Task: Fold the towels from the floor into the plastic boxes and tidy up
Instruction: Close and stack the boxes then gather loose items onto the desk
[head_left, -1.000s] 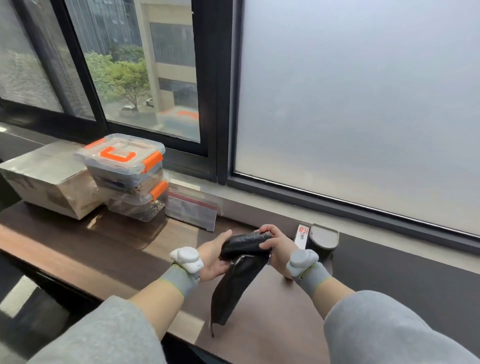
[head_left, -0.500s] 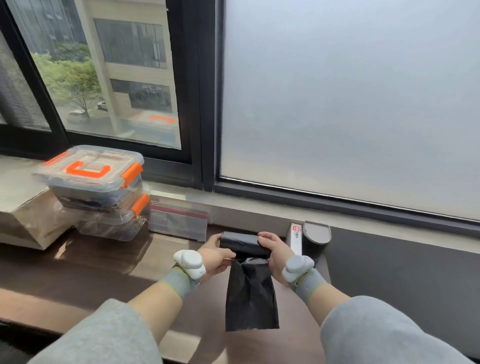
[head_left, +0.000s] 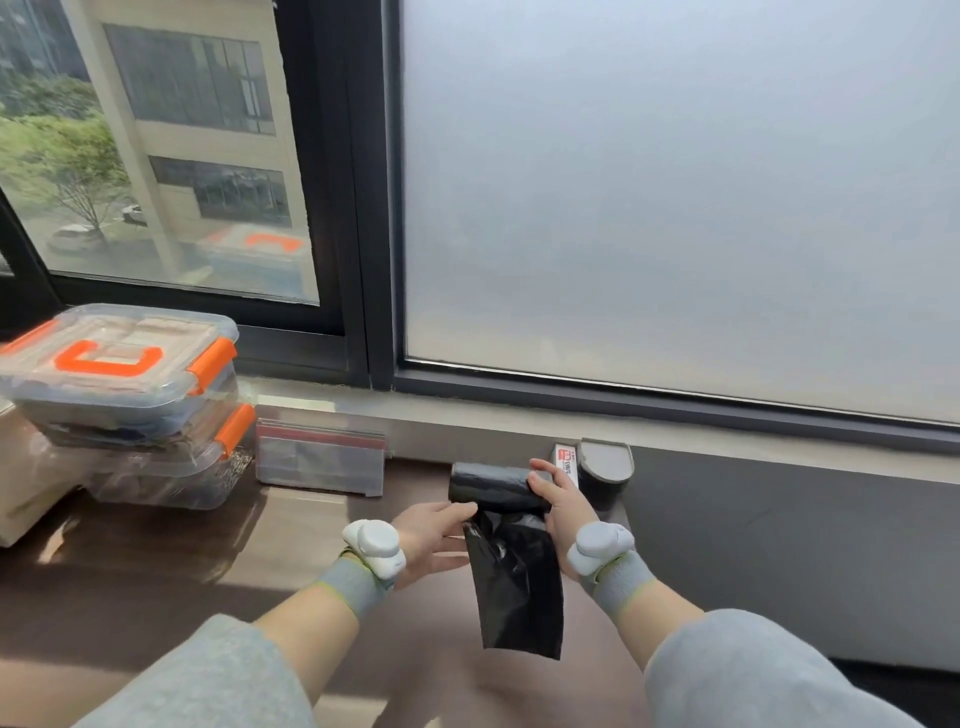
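A roll of black plastic bags (head_left: 491, 484) is held level above the dark wooden counter (head_left: 156, 571). My right hand (head_left: 558, 506) grips its right end. A loose black bag (head_left: 519, 587) hangs down from the roll, and my left hand (head_left: 434, 535) pinches its upper left edge just under the roll. Two clear plastic boxes (head_left: 124, 405) with orange latches are stacked at the left of the counter, lids on, with cloth showing inside. No loose towels are in view.
A clear zip pouch (head_left: 322, 460) leans against the window ledge beside the boxes. A small white and red packet (head_left: 566, 460) and a grey container (head_left: 605, 467) stand behind my right hand. A pale box (head_left: 26, 493) sits at far left.
The roll has turned level and the hanging bag has been drawn out longer. My left hand shifted from the roll's left end to the bag's edge. The view swung left and closer.
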